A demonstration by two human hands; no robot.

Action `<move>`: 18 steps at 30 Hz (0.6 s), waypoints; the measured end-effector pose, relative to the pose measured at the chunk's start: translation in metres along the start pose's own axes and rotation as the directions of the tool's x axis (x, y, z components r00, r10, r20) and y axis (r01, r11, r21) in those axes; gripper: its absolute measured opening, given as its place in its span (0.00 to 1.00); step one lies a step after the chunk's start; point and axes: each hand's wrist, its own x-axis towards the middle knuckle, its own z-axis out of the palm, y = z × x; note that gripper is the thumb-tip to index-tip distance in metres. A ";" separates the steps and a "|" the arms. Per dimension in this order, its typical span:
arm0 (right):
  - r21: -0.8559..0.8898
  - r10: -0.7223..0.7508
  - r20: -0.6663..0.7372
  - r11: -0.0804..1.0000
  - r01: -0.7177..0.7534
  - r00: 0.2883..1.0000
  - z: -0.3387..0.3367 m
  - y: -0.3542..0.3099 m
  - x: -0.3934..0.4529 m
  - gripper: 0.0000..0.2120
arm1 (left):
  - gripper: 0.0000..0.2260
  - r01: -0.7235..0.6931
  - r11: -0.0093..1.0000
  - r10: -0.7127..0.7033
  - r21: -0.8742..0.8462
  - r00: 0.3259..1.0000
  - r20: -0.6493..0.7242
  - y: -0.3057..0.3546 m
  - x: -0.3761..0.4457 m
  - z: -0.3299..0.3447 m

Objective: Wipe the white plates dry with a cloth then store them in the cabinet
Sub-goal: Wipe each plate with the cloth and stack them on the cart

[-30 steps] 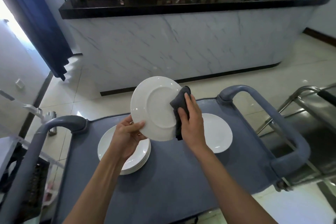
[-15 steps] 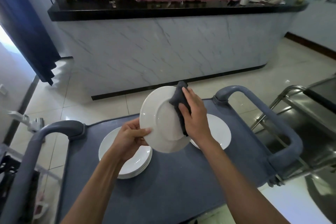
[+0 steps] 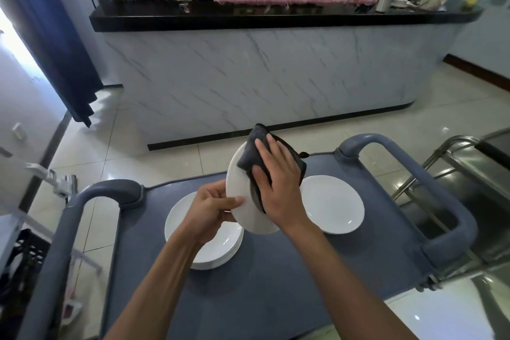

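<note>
My left hand (image 3: 212,207) pinches the left rim of a white plate (image 3: 237,174), which it holds tilted above the blue-grey cart top (image 3: 276,284). Flat on that plate lies my right hand (image 3: 281,182), pressing a dark grey cloth (image 3: 249,157) against it with spread fingers. The cloth reaches over the plate's upper rim and shows again to the right of my hand. Below my left hand a stack of white plates (image 3: 209,251) sits on the cart. A single white plate (image 3: 334,204) lies on the cart to the right.
The cart has a raised grey handle on the left (image 3: 82,207) and another on the right (image 3: 441,201). A marble-fronted bar counter (image 3: 276,77) with a black top stands ahead across tiled floor. A steel trolley (image 3: 483,163) stands close on the right. No cabinet can be picked out.
The held plate has tipped more edge-on and shifted right. My right hand has slid the cloth from the plate's right rim up over its upper part and now lies flatter on it.
</note>
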 end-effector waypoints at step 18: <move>-0.227 -0.082 0.096 0.968 0.102 0.992 0.012 -0.013 -0.007 0.25 | 0.14 0.053 0.989 -0.056 -0.140 0.998 -0.015 -0.002 -0.006 -0.010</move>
